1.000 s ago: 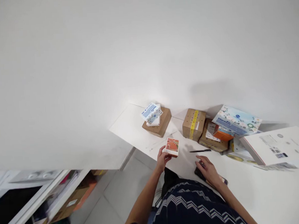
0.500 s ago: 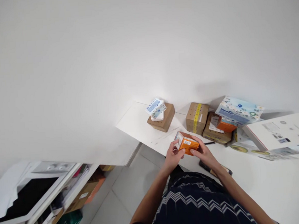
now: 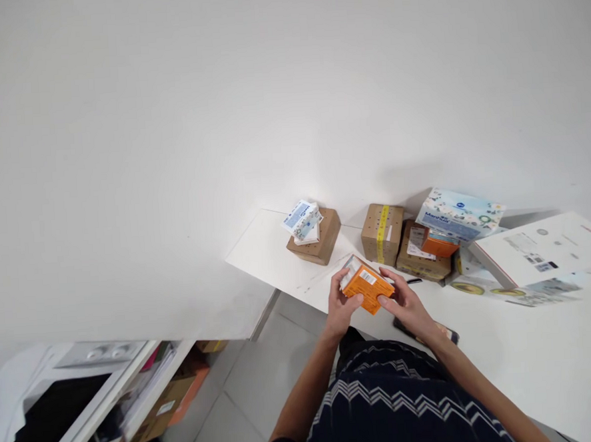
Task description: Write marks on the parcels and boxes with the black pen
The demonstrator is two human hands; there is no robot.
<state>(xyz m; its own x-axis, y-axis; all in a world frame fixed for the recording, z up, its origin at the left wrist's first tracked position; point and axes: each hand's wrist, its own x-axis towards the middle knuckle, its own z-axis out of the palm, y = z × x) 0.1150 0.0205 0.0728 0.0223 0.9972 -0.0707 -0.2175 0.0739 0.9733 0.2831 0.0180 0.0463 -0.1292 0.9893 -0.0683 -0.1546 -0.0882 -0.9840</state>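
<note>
Between both hands I hold a small orange and white box (image 3: 368,288), tilted so that an orange face with a white barcode label shows. My left hand (image 3: 341,309) grips its left side, the thumb on the orange face. On the right side my right hand (image 3: 405,305) grips it with thumb and fingers. The box is above the white table (image 3: 498,348). A black phone-like object (image 3: 450,333) lies under my right forearm, partly hidden. Just beyond my right hand the end of a black pen (image 3: 414,280) shows.
Small blue and white boxes (image 3: 303,218) rest on a brown carton (image 3: 327,242) at the left. Farther right stand a taped carton (image 3: 382,236), another carton (image 3: 413,264) with an orange box (image 3: 440,243), a flowered box (image 3: 460,214) and a large white box (image 3: 547,249). Shelves (image 3: 151,396) are lower left.
My right hand has left the phone-like object and joined the left on the orange and white box. The box has been turned from its picture side to its orange barcode side.
</note>
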